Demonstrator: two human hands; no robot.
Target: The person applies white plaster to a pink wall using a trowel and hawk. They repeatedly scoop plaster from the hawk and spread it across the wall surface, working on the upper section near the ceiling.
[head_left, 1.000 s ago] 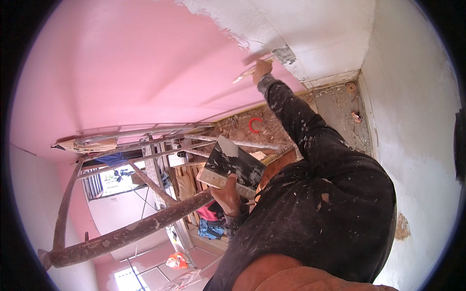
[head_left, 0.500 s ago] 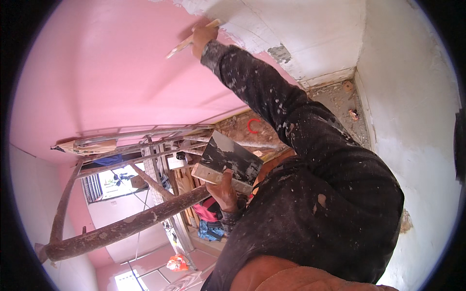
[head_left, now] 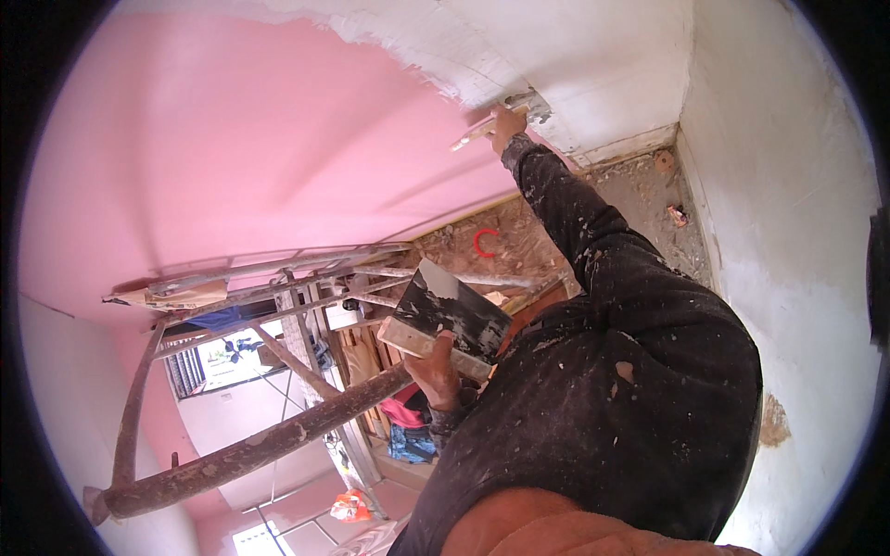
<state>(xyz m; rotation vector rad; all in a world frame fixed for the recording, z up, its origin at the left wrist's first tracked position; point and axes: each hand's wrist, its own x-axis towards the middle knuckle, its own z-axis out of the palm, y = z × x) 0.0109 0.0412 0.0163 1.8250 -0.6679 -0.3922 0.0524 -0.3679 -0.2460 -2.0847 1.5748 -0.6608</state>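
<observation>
Reaching far out to the wall, my right hand [head_left: 507, 127] grips a wide putty scraper [head_left: 472, 138], seen nearly edge-on as a long pale strip. It lies close against the wall beside a rough grey patch [head_left: 533, 104], where white coating meets pink paint. Nearer to my body, my left hand [head_left: 438, 372] holds a second wide scraper [head_left: 447, 310] by its pale wooden edge. Its dark flat face is turned up and smeared with whitish putty. My thumb rests on top; the other fingers are mostly hidden beneath.
A pole scaffold [head_left: 269, 435] stands on the left, with a paper sack [head_left: 176, 295] on its upper bars. Rubble-strewn floor [head_left: 640, 199] lies below, holding a red ring-shaped piece [head_left: 486, 243]. A white side wall [head_left: 788, 204] rises on the right.
My right hand has moved right and down along the wall with its scraper, from the pink area to the grey patch. The scraper in my left hand has shifted slightly right.
</observation>
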